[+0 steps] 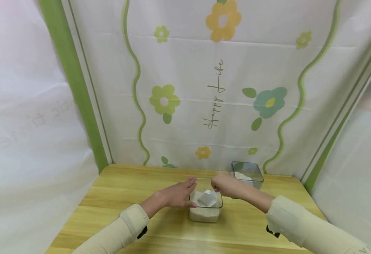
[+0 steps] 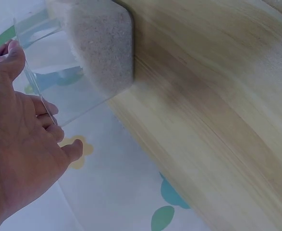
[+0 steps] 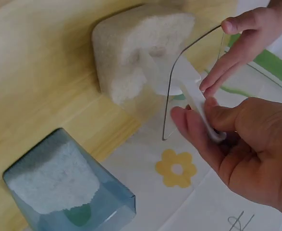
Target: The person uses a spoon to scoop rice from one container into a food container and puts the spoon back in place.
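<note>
A clear square container (image 1: pixel 204 214) of pale, rice-like grains (image 3: pixel 124 53) stands on the table. My left hand (image 1: pixel 177 194) spreads along its left side, thumb at the near rim and fingers toward the far rim. In the left wrist view, that hand (image 2: pixel 25 130) touches the rim with thumb and fingertips. My right hand (image 1: pixel 228 186) grips the handle of a white scoop (image 1: pixel 207 198). Seen from the right wrist, the right hand (image 3: pixel 256 149) pinches the handle between thumb and fingers, and the scoop's bowl dips into the grains.
At the back right stands a bluish clear container (image 1: pixel 256 183) partly filled with white contents (image 3: pixel 54 178). The wooden table (image 1: pixel 115 197) meets a floral curtain (image 1: pixel 185 134) at its far edge. White curtains flank both sides.
</note>
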{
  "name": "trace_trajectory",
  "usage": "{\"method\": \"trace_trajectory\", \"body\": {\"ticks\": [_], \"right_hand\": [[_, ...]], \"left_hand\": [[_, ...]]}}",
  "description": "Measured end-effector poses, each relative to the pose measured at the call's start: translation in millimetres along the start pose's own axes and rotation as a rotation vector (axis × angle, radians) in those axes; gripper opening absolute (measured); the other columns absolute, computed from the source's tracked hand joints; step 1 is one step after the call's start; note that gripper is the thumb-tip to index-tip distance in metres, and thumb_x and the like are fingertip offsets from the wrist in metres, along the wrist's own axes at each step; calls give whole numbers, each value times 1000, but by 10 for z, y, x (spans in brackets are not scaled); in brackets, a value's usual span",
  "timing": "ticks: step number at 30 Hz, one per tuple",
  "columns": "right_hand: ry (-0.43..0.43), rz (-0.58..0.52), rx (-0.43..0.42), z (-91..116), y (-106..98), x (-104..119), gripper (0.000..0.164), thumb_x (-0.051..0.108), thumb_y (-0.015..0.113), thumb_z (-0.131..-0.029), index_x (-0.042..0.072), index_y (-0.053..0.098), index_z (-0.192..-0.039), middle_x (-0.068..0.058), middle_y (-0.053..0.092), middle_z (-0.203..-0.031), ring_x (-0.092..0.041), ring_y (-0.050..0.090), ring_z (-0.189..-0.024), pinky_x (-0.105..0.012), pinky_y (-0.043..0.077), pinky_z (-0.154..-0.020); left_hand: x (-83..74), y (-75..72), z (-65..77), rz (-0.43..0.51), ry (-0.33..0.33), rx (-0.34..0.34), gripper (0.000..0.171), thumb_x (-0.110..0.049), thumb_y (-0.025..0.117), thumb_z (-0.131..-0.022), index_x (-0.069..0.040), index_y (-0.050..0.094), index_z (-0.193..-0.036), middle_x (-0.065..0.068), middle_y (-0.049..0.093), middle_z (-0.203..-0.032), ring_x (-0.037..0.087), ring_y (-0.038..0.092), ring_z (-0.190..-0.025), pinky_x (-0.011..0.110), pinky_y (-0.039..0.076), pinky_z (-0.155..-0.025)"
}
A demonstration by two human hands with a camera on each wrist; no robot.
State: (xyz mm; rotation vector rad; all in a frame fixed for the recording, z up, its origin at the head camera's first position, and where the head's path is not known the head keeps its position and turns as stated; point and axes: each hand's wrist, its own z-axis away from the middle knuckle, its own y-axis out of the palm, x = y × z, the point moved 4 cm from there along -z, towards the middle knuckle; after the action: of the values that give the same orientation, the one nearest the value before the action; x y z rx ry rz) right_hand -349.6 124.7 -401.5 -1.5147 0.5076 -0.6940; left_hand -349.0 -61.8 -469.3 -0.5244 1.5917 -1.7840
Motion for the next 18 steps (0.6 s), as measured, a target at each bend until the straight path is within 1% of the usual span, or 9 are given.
{"method": "trace_trajectory", "body": {"ticks": [2,3,4,6,8,10,12,14,18], "right_hand": [[16,90,69,-52,10,33,43,-4,73,-85,15,44,-60,8,38,-58,-5,29,-55,-19,27,-51],[30,146,103,-80,11,56,37,-1,75,-85,13,50,-62,6,45,-60,-5,33,-55,-20,31,-52],[41,202,134,-110,13,83,34,0,75,-85,12,52,-64,4,50,-62,-6,35,-55,-20,33,-51],[50,326,193,-173,24,145,31,1,76,-85,12,55,-66,2,56,-67,-7,38,-56,-22,36,-51],[32,452,218,-228,42,215,30,2,73,-88,13,56,-66,2,58,-69,-9,40,-56,-23,39,-50],[10,544,219,-265,65,276,28,4,71,-89,14,59,-66,3,60,-70,-9,42,-56,-23,43,-50],[-25,621,191,-286,91,320,25,8,72,-90,16,63,-67,5,63,-70,-8,46,-55,-23,47,-50],[-54,664,152,-294,110,344,23,12,72,-90,17,66,-68,7,65,-70,-8,49,-54,-23,50,-51],[-83,711,99,-306,142,327,22,14,73,-89,19,67,-68,8,66,-69,-9,53,-55,-24,50,-52]], "left_hand": [[1,-5,-2,-6,4,2,90,-66,39,-97,-6,16,-160,8,-1,-169,23,5,-157,43,26,-123],[3,-10,-1,-8,6,2,91,-67,38,-97,-6,16,-160,8,-1,-169,23,5,-157,43,26,-123],[3,-14,1,-11,9,1,91,-67,38,-97,-6,16,-160,8,-1,-169,23,5,-157,43,26,-123],[9,-17,3,-11,12,3,91,-68,37,-97,-6,15,-160,8,-2,-169,24,5,-157,43,26,-123],[15,-14,0,-4,13,4,91,-68,37,-97,-6,15,-160,8,-3,-169,24,4,-157,43,26,-123],[20,-4,-5,-8,16,3,91,-68,36,-97,-6,15,-160,8,-3,-169,24,4,-157,43,26,-123],[23,4,-11,-18,19,2,91,-68,35,-97,-6,15,-160,8,-3,-169,24,4,-157,43,26,-123],[24,10,-15,-25,19,3,91,-69,35,-97,-6,16,-160,8,-2,-169,24,4,-157,43,27,-123],[31,5,-13,-29,8,8,91,-68,36,-97,-5,16,-160,8,-2,-169,24,5,-157,43,27,-123]]}}
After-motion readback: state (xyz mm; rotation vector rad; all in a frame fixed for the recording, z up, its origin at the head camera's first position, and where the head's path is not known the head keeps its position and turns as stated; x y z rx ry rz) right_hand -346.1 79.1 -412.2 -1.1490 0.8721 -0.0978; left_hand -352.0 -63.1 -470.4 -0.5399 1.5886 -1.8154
